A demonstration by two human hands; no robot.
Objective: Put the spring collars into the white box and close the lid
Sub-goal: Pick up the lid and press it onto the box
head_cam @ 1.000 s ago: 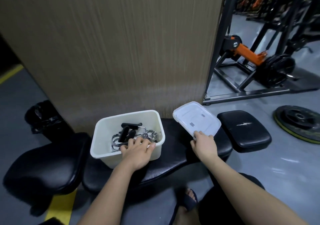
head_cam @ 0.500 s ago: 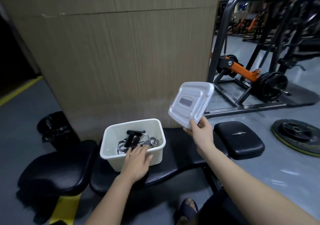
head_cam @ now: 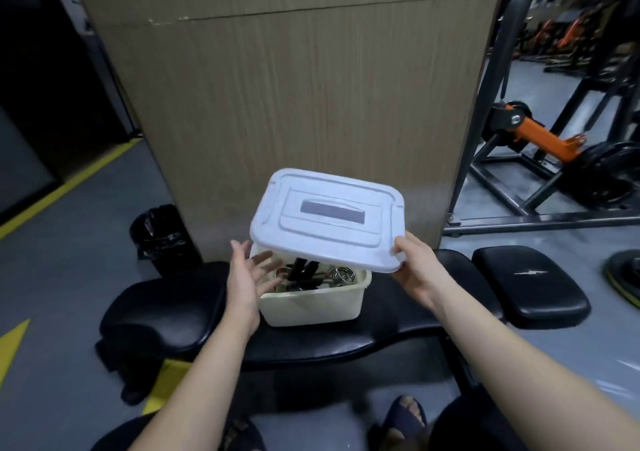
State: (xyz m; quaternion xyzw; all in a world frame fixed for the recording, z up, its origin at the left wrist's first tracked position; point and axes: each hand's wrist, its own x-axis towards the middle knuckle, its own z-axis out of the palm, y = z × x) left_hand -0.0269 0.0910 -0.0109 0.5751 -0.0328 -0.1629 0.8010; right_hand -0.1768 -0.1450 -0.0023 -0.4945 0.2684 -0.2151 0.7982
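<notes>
A: The right hand (head_cam: 414,270) is pinching the pale rectangular plastic lid (head_cam: 329,216) above the white plastic box (head_cam: 311,306); the left hand (head_cam: 247,274) is hovering open beside it.

B: The metal spring collars (head_cam: 341,274) are lying inside. A tilted lid could be catching their black handles.

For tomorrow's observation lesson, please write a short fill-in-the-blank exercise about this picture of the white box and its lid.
1. The lid is gripped at its corner by the ____ hand.
2. The white box rests on a black padded ____.
3. The left hand is ____, beside the box.
4. The spring collars lie ____ the box.

Answers: right; bench; open; inside
</notes>
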